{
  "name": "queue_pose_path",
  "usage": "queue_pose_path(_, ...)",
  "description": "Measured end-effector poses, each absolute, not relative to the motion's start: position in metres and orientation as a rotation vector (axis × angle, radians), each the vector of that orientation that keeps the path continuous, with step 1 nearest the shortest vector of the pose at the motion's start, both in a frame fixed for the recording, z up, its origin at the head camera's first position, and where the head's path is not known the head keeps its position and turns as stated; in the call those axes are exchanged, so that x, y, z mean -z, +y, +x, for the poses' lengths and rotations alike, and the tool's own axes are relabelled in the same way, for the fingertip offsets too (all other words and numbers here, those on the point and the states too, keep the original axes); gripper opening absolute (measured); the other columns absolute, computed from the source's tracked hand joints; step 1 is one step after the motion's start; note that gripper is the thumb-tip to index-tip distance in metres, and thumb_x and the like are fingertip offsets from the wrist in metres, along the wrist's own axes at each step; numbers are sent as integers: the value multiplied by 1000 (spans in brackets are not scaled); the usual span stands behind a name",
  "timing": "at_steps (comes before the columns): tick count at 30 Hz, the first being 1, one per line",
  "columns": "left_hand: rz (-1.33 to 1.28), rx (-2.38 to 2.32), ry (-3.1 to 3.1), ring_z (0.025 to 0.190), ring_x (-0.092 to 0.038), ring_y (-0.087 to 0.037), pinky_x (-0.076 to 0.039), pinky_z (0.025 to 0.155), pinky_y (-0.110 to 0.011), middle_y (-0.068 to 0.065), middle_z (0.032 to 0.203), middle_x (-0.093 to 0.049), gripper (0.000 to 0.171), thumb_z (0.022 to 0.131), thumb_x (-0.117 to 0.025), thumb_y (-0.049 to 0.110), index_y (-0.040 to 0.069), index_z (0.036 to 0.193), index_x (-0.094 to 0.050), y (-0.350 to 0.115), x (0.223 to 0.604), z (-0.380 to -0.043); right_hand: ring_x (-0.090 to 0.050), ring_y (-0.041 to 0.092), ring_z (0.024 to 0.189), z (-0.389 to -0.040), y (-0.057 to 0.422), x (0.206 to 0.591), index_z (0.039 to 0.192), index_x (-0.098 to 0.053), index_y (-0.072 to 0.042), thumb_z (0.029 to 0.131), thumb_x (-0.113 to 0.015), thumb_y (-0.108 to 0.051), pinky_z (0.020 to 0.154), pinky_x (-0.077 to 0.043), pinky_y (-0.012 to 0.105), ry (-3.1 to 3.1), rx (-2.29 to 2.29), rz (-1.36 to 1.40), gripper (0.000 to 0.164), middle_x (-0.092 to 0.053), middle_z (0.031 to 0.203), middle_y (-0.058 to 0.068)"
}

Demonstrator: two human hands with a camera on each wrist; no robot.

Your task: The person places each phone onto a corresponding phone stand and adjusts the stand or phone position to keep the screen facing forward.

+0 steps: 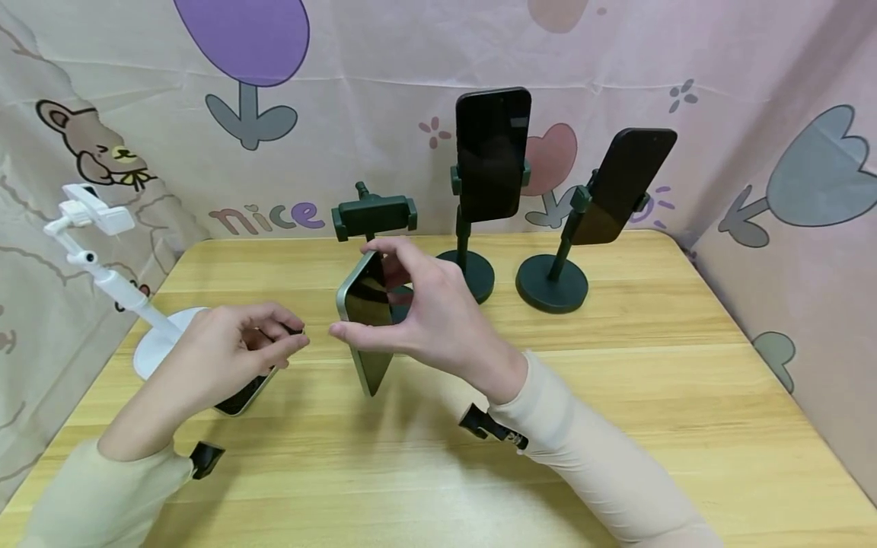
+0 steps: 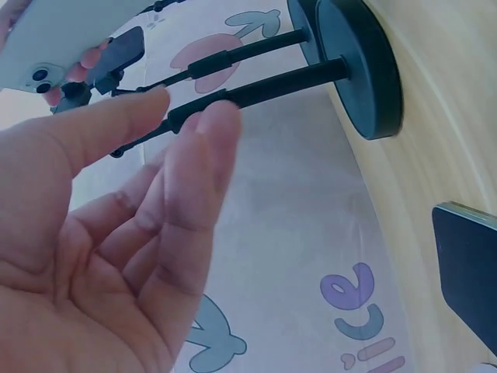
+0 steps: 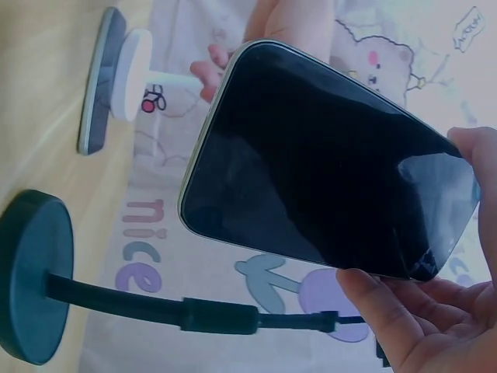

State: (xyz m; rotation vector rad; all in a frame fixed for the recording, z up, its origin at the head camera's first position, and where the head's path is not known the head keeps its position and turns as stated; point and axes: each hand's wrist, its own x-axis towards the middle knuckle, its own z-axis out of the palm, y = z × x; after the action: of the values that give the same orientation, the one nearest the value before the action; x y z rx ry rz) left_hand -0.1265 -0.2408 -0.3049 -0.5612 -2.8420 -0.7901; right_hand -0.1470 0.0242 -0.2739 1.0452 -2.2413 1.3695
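Observation:
My right hand (image 1: 438, 316) grips a phone (image 1: 370, 304) by its edges above the table, thumb on one side and fingers on the other. The phone is tilted, with its black screen (image 3: 326, 163) facing the right wrist camera and its pale back (image 2: 62, 43) showing in the left wrist view. My left hand (image 1: 226, 350) hovers to the left with bent fingers and holds nothing; thumb and fingertips are apart. Below it a second phone (image 1: 243, 397) lies flat, partly hidden by the hand. Behind the right hand stands a dark green phone stand (image 1: 373, 217) with a bare clamp.
Two more dark green stands hold an upright phone (image 1: 492, 156) and a tilted phone (image 1: 623, 186) at the back. A white stand (image 1: 130, 293) rises at the left edge of the wooden table (image 1: 617, 426). A printed cloth (image 1: 384, 61) hangs behind.

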Motion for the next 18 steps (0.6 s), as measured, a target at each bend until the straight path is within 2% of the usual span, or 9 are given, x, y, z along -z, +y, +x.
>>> queue_pose_path(8,-554,764,-2713,64,-65,-3,-48,48,-24,15,76,-67,15,87,-71,34,21,95,-70,-234,296,-132,-66,18,81,-125,30,241,118,-53,4,67,-86,-15,68,-55,19,-2177,-1460,1052,63,-63,91,10)
queue_pose_path(18,-520,833,-2674,62,-65,0,-48,48,-21,14,76,-68,17,87,-71,32,21,100,-69,-225,287,-134,-66,19,79,-126,36,234,116,-54,8,66,-86,-12,73,-55,25,-2074,-1395,1094,63,-63,89,11)
